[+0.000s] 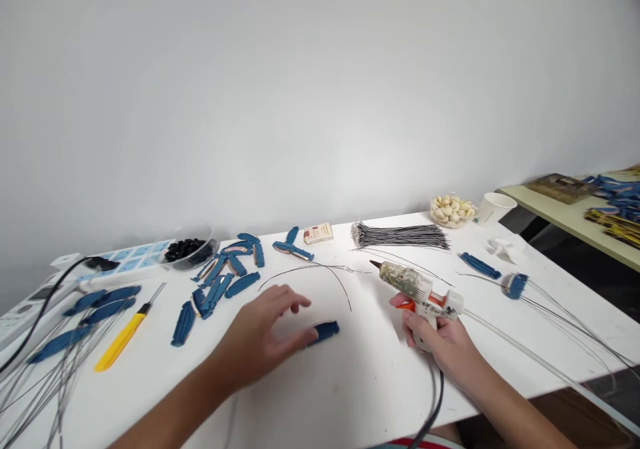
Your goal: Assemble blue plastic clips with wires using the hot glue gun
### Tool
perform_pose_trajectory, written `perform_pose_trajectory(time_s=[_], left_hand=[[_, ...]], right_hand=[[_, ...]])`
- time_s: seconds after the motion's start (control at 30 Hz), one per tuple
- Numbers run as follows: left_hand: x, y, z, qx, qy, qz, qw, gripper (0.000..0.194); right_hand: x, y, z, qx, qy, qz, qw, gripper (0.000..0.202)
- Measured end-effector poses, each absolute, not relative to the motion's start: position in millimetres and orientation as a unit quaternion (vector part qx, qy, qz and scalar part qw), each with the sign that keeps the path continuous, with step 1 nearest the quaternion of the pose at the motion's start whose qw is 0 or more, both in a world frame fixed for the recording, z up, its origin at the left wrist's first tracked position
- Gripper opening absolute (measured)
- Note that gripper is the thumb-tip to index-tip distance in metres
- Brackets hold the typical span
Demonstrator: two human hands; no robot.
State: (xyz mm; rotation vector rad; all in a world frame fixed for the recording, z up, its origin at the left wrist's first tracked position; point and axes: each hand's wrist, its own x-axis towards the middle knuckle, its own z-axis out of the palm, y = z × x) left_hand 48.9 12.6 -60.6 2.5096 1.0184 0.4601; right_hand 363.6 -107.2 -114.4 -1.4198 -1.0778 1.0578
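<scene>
My right hand [440,342] is wrapped round the handle of a hot glue gun [405,281], its dark nozzle pointing up and left, with a finger by the orange trigger. A long pale glue stick [530,356] runs out of the gun's back. My left hand [265,336] hovers over the white table with its fingers apart. Near its thumb tip lies a small blue moulded piece [327,330]; I cannot tell whether they touch. Beyond that hand, thin dark wires [307,266] lie on the table.
Several blue pieces [215,292] are scattered at left, near a yellow-handled screwdriver [123,338] and a bowl of black bits [190,249]. A wire bundle [400,236], a small box [318,233], a bowl of pale pieces [453,212] and a white cup [494,207] stand toward the wall.
</scene>
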Motion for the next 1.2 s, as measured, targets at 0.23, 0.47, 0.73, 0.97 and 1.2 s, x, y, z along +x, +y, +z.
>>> perform_pose_trajectory(time_s=[0.23,0.47,0.73,0.97,1.2], left_hand=[[27.6,-11.1,-94.4,0.889,0.365,0.17,0.22,0.031],[41.0,28.3,-99.7,0.898,0.332,0.218,0.19,0.022],[42.0,46.6,-96.5,0.74,0.507,0.284,0.339,0.039],[33.7,45.4,-96.8,0.664,0.502,0.337,0.44,0.04],[31.5,32.7,-83.7,0.628,0.501,0.375,0.463,0.038]], right_hand=[[340.0,-76.4,-108.9,-0.544,-0.507,0.479,0.468,0.029],[307.9,-41.6,-110.8,-0.528,-0.539,0.432,0.494,0.028],[290.0,-23.1,-90.6,-0.472,-0.56,0.498,0.465,0.024],[287.0,-36.6,-86.8,-0.499,-0.53,0.579,0.368,0.021],[291.2,-39.1,-93.0,-0.5,-0.538,0.584,0.346,0.022]])
